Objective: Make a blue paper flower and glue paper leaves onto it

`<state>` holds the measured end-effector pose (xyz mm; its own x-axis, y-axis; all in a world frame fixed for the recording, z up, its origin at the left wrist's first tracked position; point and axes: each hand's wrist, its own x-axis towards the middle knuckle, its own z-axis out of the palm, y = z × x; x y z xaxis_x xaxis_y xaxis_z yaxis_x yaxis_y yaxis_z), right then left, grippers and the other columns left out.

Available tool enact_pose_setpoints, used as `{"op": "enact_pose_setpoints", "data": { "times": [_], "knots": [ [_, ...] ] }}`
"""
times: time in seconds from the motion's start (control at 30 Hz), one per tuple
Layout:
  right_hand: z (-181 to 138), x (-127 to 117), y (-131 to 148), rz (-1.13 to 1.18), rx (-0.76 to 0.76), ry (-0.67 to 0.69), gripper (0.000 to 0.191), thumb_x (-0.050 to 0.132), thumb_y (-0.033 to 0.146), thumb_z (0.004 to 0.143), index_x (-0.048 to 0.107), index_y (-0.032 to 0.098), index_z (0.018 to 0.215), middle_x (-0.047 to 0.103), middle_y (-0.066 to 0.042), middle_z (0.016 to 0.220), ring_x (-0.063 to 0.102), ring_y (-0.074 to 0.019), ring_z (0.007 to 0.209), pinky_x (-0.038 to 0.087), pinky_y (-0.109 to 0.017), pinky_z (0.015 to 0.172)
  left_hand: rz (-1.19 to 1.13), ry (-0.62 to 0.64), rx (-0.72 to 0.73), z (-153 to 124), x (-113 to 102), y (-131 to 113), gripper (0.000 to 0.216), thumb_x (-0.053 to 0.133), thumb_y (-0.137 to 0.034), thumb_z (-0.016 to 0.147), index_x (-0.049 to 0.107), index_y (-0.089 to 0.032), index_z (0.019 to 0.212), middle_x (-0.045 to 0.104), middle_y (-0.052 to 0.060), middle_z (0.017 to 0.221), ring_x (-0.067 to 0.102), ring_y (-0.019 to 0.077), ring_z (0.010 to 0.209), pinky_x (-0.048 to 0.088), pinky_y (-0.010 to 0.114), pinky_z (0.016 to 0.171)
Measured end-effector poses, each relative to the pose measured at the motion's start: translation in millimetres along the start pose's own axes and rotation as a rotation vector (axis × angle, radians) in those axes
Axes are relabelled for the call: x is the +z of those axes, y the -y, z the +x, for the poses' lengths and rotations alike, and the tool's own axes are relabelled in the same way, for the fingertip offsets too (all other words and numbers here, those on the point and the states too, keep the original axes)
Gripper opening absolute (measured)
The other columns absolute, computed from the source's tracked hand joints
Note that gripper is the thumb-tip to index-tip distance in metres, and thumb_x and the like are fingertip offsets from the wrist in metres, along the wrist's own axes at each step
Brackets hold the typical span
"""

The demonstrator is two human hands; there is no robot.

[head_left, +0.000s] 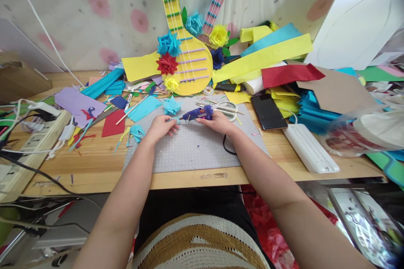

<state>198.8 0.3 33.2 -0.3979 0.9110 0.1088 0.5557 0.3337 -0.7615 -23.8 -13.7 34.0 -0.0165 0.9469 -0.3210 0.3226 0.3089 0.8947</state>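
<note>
My right hand (219,122) is closed round a blue-purple hot glue gun (198,113), its nozzle pointing left. Facing it, my left hand (163,129) pinches a small light-blue paper piece (175,120) close to the nozzle tip; whether they touch is too small to tell. Just behind the left hand sits a light-blue paper flower (172,106). White-handled scissors (229,111) lie behind the glue gun. Both hands are over a grey cutting mat (195,155).
A yellow paper guitar (195,65) with paper flowers leans at the back. To the right are a black phone (268,111), a white power strip (311,147) and folded coloured paper (265,56). Paper scraps (113,122) and a long socket strip (34,145) lie left.
</note>
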Motion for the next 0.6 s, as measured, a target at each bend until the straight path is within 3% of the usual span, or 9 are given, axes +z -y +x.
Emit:
{"op": "enact_pose_setpoints", "data": {
  "times": [0.6],
  "knots": [
    [-0.3, -0.6, -0.2, -0.009, 0.068, 0.024, 0.04, 0.057, 0.053, 0.071, 0.066, 0.02, 0.091, 0.066, -0.003, 0.08, 0.058, -0.0181, 0.077, 0.042, -0.03, 0.072, -0.074, 0.007, 0.01, -1.0, -3.9, -2.2, 0.018, 0.062, -0.029, 0.068, 0.058, -0.012, 0.064, 0.067, 0.007, 0.067, 0.055, 0.0086, 0.047, 0.043, 0.02, 0.042]
  ]
}}
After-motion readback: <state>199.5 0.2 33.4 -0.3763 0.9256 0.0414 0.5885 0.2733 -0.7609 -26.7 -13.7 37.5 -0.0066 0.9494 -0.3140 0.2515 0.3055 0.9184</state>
